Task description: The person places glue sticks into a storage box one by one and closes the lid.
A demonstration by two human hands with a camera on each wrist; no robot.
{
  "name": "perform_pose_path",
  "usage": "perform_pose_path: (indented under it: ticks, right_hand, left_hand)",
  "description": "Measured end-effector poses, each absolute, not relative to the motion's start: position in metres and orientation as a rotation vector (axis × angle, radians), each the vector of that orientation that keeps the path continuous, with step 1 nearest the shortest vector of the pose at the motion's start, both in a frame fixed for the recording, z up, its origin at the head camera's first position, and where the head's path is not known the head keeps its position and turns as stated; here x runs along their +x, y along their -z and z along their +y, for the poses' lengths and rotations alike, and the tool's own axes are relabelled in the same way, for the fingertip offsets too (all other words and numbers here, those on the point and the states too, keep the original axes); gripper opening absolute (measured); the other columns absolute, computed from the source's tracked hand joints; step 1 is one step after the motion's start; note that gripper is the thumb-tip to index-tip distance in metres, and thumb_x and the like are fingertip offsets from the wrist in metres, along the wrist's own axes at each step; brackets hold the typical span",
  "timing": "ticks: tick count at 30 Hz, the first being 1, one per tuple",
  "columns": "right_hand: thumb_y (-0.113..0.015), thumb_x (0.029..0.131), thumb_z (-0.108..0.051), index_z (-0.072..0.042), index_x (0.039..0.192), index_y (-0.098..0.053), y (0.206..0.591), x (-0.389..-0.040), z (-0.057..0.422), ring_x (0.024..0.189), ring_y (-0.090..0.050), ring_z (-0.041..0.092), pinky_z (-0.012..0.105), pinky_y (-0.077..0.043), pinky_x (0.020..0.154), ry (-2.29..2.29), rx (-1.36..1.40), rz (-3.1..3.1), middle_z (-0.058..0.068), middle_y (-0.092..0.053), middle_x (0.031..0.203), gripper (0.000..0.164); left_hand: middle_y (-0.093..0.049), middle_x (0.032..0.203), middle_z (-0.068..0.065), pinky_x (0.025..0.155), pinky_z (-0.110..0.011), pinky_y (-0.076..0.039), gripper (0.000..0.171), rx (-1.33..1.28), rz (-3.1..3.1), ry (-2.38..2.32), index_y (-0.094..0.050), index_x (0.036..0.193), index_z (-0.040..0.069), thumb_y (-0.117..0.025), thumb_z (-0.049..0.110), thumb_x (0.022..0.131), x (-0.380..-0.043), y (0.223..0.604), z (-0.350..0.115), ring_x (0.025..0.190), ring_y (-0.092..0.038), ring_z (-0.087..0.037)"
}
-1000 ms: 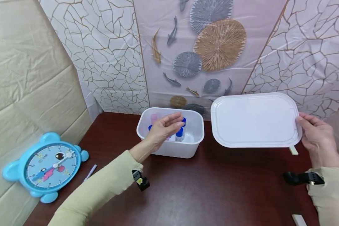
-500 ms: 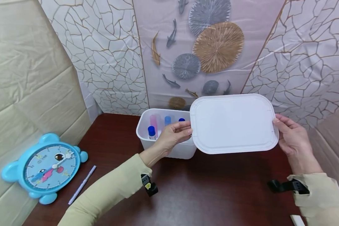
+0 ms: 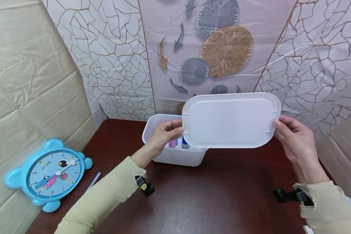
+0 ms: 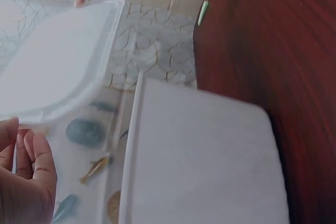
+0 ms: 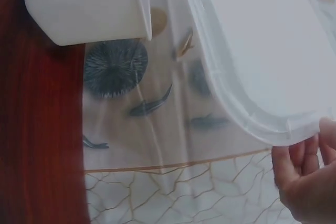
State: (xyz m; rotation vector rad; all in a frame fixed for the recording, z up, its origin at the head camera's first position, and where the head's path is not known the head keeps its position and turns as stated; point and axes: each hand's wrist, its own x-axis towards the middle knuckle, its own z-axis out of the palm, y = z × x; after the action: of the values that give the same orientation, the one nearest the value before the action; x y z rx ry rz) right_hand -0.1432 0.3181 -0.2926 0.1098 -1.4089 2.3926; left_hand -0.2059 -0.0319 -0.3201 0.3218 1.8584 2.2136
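Note:
A white rectangular lid with rounded corners is held up, tilted, above the right part of a white plastic bin. My left hand pinches the lid's left edge between thumb and fingers. At the opposite short edge my right hand grips it the same way. Inside the bin stand bottles, among them a blue-capped bottle and a pink one; the lid and left hand hide the others. The left wrist view shows the bin's side wall below the lid.
A blue animal-shaped clock leans at the left wall. Near it a pale purple pen lies on the dark wooden table, partly behind the left sleeve. A patterned cloth backdrop rises behind the bin. A small white object lies at lower right.
My right hand has brought the lid leftward, over the bin's right part. My left hand, earlier free above the bin, has taken hold of the lid's left edge. The lid has also tilted.

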Motion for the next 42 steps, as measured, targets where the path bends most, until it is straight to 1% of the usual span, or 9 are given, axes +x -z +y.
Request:
perform_pose_path:
  ticks: [9, 13, 18, 21, 25, 29, 36, 39, 42]
  right_hand:
    - [-0.063, 0.081, 0.013, 0.006, 0.094, -0.067, 0.289, -0.141, 0.293, 0.067, -0.065, 0.013, 0.019, -0.057, 0.064, -2.164, 0.209, -1.475, 0.007, -0.064, 0.077, 0.016]
    - [-0.060, 0.084, 0.011, 0.008, 0.107, -0.065, 0.296, -0.142, 0.289, 0.077, -0.068, 0.013, 0.024, -0.057, 0.072, -2.150, 0.313, -1.577, 0.008, -0.066, 0.084, 0.024]
    - [-0.058, 0.088, 0.007, 0.007, 0.115, -0.064, 0.305, -0.145, 0.285, 0.086, -0.068, 0.012, 0.026, -0.056, 0.078, -2.212, 0.382, -1.682, 0.006, -0.069, 0.098, 0.028]
    - [-0.056, 0.091, 0.000, 0.003, 0.114, -0.066, 0.309, -0.149, 0.281, 0.087, -0.069, 0.012, 0.027, -0.056, 0.079, -2.262, 0.368, -1.730, 0.003, -0.069, 0.103, 0.025]
    - [-0.058, 0.092, -0.007, -0.006, 0.107, -0.070, 0.314, -0.156, 0.272, 0.082, -0.068, 0.008, 0.023, -0.057, 0.074, -2.285, 0.266, -1.810, -0.002, -0.070, 0.101, 0.020]
    - [-0.063, 0.089, -0.007, -0.006, 0.109, -0.069, 0.321, -0.167, 0.259, 0.082, -0.067, 0.005, 0.019, -0.056, 0.073, -2.303, 0.167, -1.877, -0.005, -0.069, 0.099, 0.021]
    - [-0.063, 0.089, -0.006, 0.015, 0.132, -0.043, 0.334, -0.184, 0.236, 0.080, -0.065, 0.000, 0.015, -0.055, 0.072, -2.200, 0.054, -2.083, -0.012, -0.068, 0.092, 0.052]
    - [-0.061, 0.091, -0.007, 0.013, 0.134, -0.042, 0.340, -0.190, 0.227, 0.082, -0.064, -0.002, 0.015, -0.055, 0.074, -2.132, 0.020, -2.185, -0.012, -0.065, 0.097, 0.051]
    - [-0.059, 0.092, -0.010, 0.008, 0.134, -0.045, 0.345, -0.195, 0.219, 0.083, -0.062, -0.004, 0.017, -0.055, 0.078, -2.058, -0.023, -2.286, -0.003, -0.061, 0.105, 0.048]
  left_hand:
    - [-0.065, 0.078, 0.013, 0.072, -0.015, -0.052, 0.031, 0.324, 1.998, -2.328, -0.059, 0.117, -0.009, -0.061, -0.003, 0.087, -0.214, 0.320, -0.044, 0.076, -0.059, 0.000]
    - [-0.067, 0.091, 0.010, 0.077, -0.019, -0.055, 0.033, 0.341, 2.004, -2.378, -0.060, 0.121, -0.005, -0.060, -0.003, 0.088, -0.219, 0.324, -0.053, 0.081, -0.063, -0.001]
    - [-0.066, 0.114, -0.003, 0.081, -0.022, -0.055, 0.035, 0.296, 1.979, -2.394, -0.058, 0.126, -0.003, -0.058, 0.000, 0.091, -0.224, 0.326, -0.065, 0.085, -0.065, -0.002]
    - [-0.061, 0.124, -0.013, 0.081, -0.022, -0.055, 0.035, 0.262, 1.976, -2.370, -0.056, 0.128, -0.001, -0.055, 0.002, 0.093, -0.228, 0.327, -0.074, 0.084, -0.065, -0.002]
    - [-0.054, 0.134, -0.016, 0.087, -0.025, -0.053, 0.036, 0.247, 2.009, -2.299, -0.053, 0.132, 0.001, -0.051, 0.009, 0.097, -0.232, 0.328, -0.087, 0.090, -0.064, -0.003]
    - [-0.052, 0.137, -0.013, 0.091, -0.027, -0.051, 0.041, 0.221, 2.072, -2.234, -0.052, 0.134, 0.003, -0.055, 0.016, 0.096, -0.236, 0.330, -0.100, 0.097, -0.063, -0.004]
    - [-0.051, 0.138, -0.011, 0.087, -0.021, -0.052, 0.046, 0.193, 2.217, -2.108, -0.049, 0.137, 0.007, -0.061, 0.015, 0.092, -0.243, 0.340, -0.121, 0.105, -0.060, -0.005]
    - [-0.051, 0.138, -0.011, 0.086, -0.019, -0.053, 0.047, 0.179, 2.240, -2.067, -0.049, 0.137, 0.006, -0.061, 0.014, 0.092, -0.246, 0.344, -0.131, 0.104, -0.059, -0.005]
    - [-0.050, 0.138, -0.013, 0.085, -0.018, -0.052, 0.048, 0.161, 2.253, -2.027, -0.047, 0.138, 0.005, -0.060, 0.014, 0.092, -0.248, 0.347, -0.139, 0.100, -0.060, -0.002]
